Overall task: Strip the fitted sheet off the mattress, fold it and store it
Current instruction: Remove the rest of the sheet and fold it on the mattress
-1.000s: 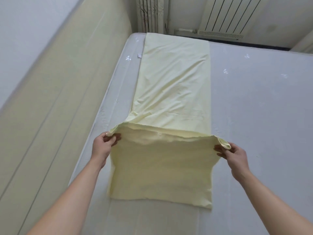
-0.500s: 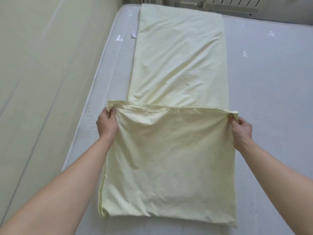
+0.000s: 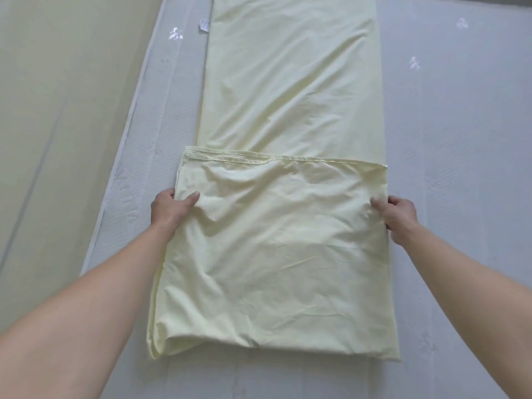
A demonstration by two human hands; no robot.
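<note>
The fitted sheet [image 3: 288,226] is pale yellow and lies as a long narrow strip on the bare grey mattress [image 3: 460,168], running from the near edge toward the far edge, closer to the mattress's left edge than to its right. Its near part is folded back over itself, so a doubled panel covers the near stretch of the strip; the hemmed edge of that panel lies straight across the strip, and the rounded fold sits close to the near edge of the mattress. The panel is creased and a little puffed at its near left corner.

The left hand [image 3: 169,208] grips the left side of the doubled panel, thumb on top of the cloth and the other fingers curled round the edge beneath it. The right hand [image 3: 398,214] holds the right side likewise, thumb pressed on top, fingers wrapped under the edge. Both bare forearms reach in from the near side.

A small white label [image 3: 205,25] sticks out beside the strip's left side near the far edge. White embroidered motifs [image 3: 175,34] dot the mattress cover. Along the mattress's left edge runs a beige padded panel [image 3: 57,110].
</note>
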